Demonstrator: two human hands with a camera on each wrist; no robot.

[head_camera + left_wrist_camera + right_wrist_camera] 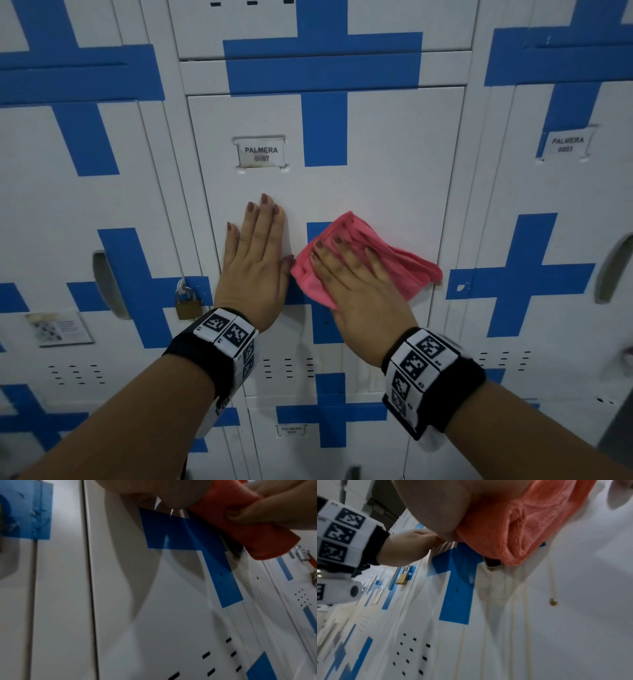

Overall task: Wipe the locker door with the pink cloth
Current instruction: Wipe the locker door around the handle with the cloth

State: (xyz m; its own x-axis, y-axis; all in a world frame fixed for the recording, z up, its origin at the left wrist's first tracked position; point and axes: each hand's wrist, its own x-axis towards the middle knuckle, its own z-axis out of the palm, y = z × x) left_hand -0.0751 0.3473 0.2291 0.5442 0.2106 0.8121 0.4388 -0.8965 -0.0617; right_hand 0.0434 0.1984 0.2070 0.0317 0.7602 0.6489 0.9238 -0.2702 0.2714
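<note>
The white locker door point(383, 164) carries blue tape crosses and a label reading PALMERA 0007. My left hand point(257, 253) lies flat on the door's left half, fingers straight and pointing up. Just to its right, my right hand point(356, 284) presses the crumpled pink cloth point(404, 263) flat against the door over the blue cross, fingers extended on top of it. In the right wrist view the cloth point(508, 534) bunches under the palm, against the door point(573, 588). The left wrist view shows the cloth point(240, 524) held by the other hand, and the door point(137, 615).
A brass padlock point(187, 301) hangs on the locker to the left. Neighbouring lockers point(565, 205) have recessed handles and another PALMERA label. Vent slots point(287, 368) sit low on the door. Pale drip streaks point(527, 615) run down the door below the cloth.
</note>
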